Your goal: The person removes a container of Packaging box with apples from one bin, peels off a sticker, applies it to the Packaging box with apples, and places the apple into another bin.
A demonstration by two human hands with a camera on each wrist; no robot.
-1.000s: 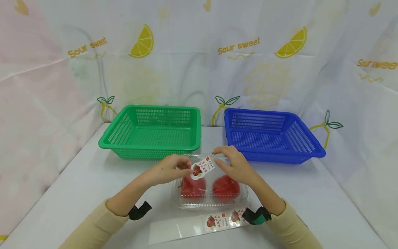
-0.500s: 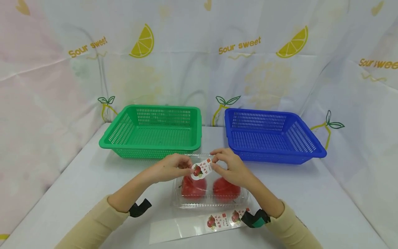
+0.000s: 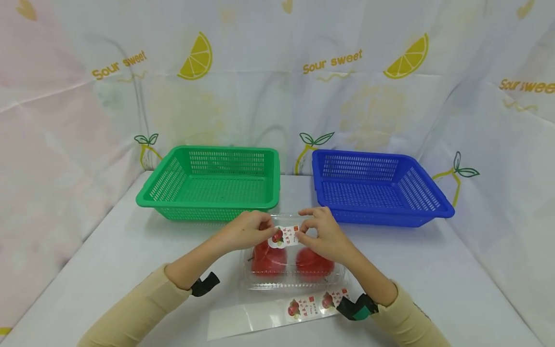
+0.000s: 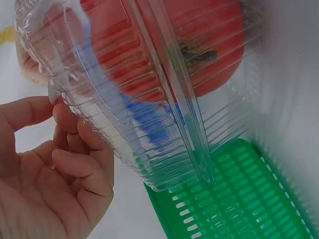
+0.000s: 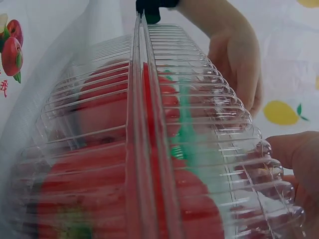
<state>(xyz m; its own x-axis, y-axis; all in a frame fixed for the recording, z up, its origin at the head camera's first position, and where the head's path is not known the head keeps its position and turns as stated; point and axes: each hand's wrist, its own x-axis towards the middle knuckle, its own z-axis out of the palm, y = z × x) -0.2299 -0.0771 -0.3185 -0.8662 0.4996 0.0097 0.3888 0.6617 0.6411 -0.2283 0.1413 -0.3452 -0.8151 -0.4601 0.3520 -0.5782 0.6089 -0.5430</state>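
A clear plastic clamshell box [image 3: 295, 285] stands on the table with its lid down. Inside it are red apples [image 3: 314, 265], blurred by the ribbed plastic in both wrist views. Over the lid is a white sticker [image 3: 286, 237] with a red fruit print and red characters. My left hand [image 3: 246, 232] pinches its left end between thumb and forefinger. At the right end, my right hand [image 3: 326, 236] pinches the edge with thumb and forefinger, other fingers raised. The sticker looks level, close above the lid; whether it touches the lid I cannot tell.
A strip of backing paper [image 3: 243, 319] with two more stickers at its right end lies in front of the box. Behind stand a green basket [image 3: 208, 205] at left and a blue basket [image 3: 381, 215] at right. A printed cloth [image 3: 269, 96] hangs at the back.
My right hand has come in and taken hold of the sticker's right end. The left hand has moved slightly right, and the sticker has turned from slanted to nearly level.
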